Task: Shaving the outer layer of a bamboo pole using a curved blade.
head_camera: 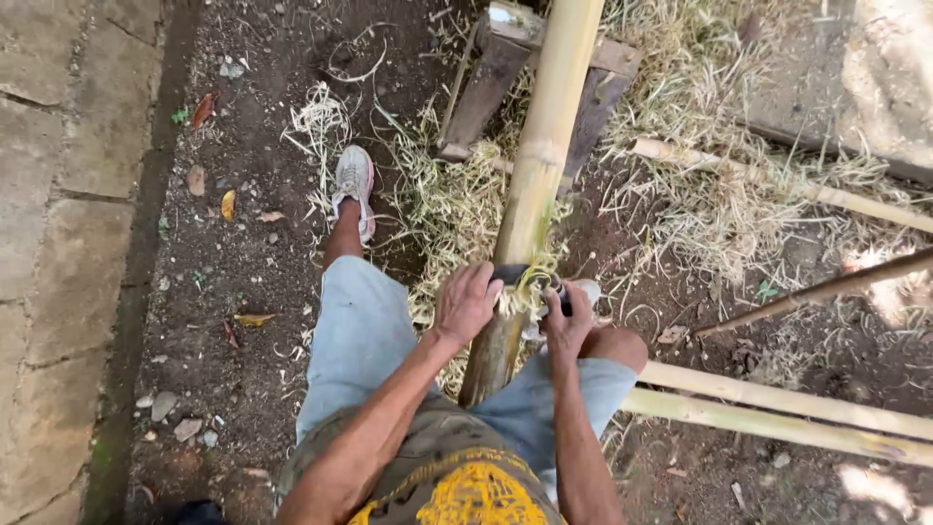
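Note:
A thick yellow-green bamboo pole (544, 156) runs from between my knees up to a wooden trestle (505, 73). Across the pole lies a dark two-handled scraping blade (525, 277) with pale curled shavings caught on it. My left hand (466, 299) grips the blade's left end against the pole. My right hand (569, 316) is closed on the blade's right handle. Both hands sit on either side of the pole, just above my knees in light denim shorts.
Heaps of pale bamboo shavings (457, 194) cover the dirt around the trestle. More bamboo poles (777, 418) lie to the right, plus a thin dark stick (826, 287). My left foot in a white shoe (355, 185) rests on the soil. A stone paving strip (58, 214) borders the left.

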